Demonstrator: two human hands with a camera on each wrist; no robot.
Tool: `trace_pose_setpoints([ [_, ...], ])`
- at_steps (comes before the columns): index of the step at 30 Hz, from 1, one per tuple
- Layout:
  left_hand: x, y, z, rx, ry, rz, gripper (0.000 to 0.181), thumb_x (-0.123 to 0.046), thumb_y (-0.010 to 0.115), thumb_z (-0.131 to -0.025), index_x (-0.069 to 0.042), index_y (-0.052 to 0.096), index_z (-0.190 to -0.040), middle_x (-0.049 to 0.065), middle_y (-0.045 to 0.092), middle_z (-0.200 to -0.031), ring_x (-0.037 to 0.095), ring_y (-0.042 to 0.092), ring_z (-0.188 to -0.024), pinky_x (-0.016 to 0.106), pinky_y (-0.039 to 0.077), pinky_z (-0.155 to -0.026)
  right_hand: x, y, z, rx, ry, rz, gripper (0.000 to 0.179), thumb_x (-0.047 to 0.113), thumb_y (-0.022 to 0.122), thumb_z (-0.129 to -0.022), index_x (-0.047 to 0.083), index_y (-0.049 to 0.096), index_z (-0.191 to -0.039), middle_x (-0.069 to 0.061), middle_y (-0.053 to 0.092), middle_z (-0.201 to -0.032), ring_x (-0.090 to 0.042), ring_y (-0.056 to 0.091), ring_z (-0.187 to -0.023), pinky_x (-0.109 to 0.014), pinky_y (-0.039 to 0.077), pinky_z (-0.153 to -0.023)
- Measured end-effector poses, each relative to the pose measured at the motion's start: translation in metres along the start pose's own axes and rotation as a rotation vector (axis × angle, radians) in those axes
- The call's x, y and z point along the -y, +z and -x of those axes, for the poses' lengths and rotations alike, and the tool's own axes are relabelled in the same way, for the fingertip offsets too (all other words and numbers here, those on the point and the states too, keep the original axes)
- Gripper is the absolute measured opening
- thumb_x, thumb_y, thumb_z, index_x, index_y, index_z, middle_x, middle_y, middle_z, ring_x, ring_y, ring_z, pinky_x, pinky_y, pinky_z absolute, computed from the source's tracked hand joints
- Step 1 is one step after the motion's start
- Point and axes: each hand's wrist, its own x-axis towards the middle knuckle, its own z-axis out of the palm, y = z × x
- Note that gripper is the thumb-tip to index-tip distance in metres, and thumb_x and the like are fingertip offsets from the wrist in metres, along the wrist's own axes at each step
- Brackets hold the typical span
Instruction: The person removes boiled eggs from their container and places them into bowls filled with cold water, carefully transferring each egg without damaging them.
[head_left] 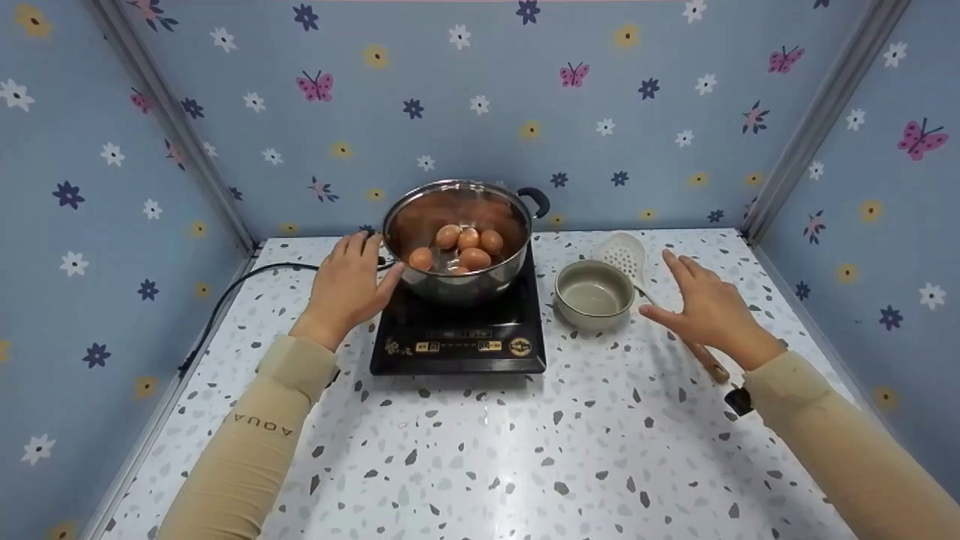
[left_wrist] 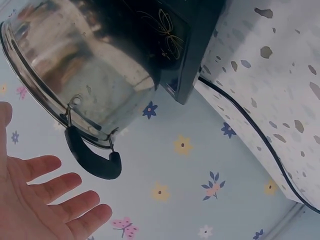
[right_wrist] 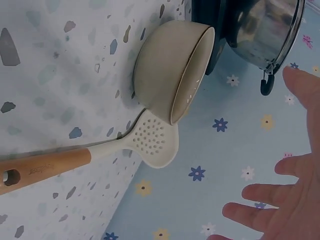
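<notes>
A steel pot [head_left: 466, 289] with several brown eggs [head_left: 475, 259] inside stands on a black induction cooker [head_left: 457, 361]. My left hand [head_left: 343, 289] is beside the pot's left side, fingers extended and holding nothing. In the left wrist view its fingers spread near the pot's black side handle [left_wrist: 95, 161], with a gap between. My right hand [head_left: 709, 307] hovers, fingers apart and empty, over the skimmer [right_wrist: 155, 142], a white perforated head with a wooden handle [right_wrist: 50, 167]. In the head view that hand hides part of the skimmer's handle. Left of it sits a beige bowl [head_left: 592, 319].
The skimmer's head lies partly behind the bowl, near the back edge of the speckled white table [head_left: 487, 465]. A black power cord [head_left: 236, 289] runs from the cooker off to the left. Blue patterned panels [head_left: 480, 97] enclose the table at the back and both sides.
</notes>
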Motion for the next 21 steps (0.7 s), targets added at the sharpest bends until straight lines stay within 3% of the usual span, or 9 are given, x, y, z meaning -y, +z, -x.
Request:
trace_pose_setpoints([
  [8,0.011,-0.001,-0.003,-0.02,-0.054,0.012,0.075,-0.05,0.047,-0.114,0.009,0.041,-0.16,0.035,0.047,-0.158,0.054,0.049,-0.144,0.067,0.045,-0.116,-0.017,0.003,-0.002,0.056,0.046,-0.045,0.122,0.086,0.055,-0.095,0.011,0.003,-0.176,-0.039,0.022,-0.172,-0.065,0.032,-0.151,-0.08,0.031,-0.117],
  [15,0.018,-0.004,-0.006,-0.018,-0.123,0.066,0.073,-0.048,0.047,-0.114,0.011,0.042,-0.157,0.037,0.049,-0.153,0.055,0.054,-0.136,0.068,0.048,-0.11,-0.032,0.008,-0.004,0.089,0.08,-0.083,0.118,0.075,0.063,-0.099,0.006,0.004,-0.175,-0.04,0.025,-0.171,-0.063,0.033,-0.152,-0.078,0.031,-0.119],
  [21,0.019,-0.009,-0.012,0.026,-0.196,0.164,0.076,-0.05,0.043,-0.115,0.012,0.038,-0.159,0.038,0.045,-0.157,0.055,0.053,-0.139,0.069,0.047,-0.112,-0.046,0.014,-0.003,0.135,0.116,-0.089,0.119,0.077,0.062,-0.098,0.002,0.007,-0.174,-0.042,0.025,-0.169,-0.063,0.034,-0.152,-0.078,0.033,-0.118],
])
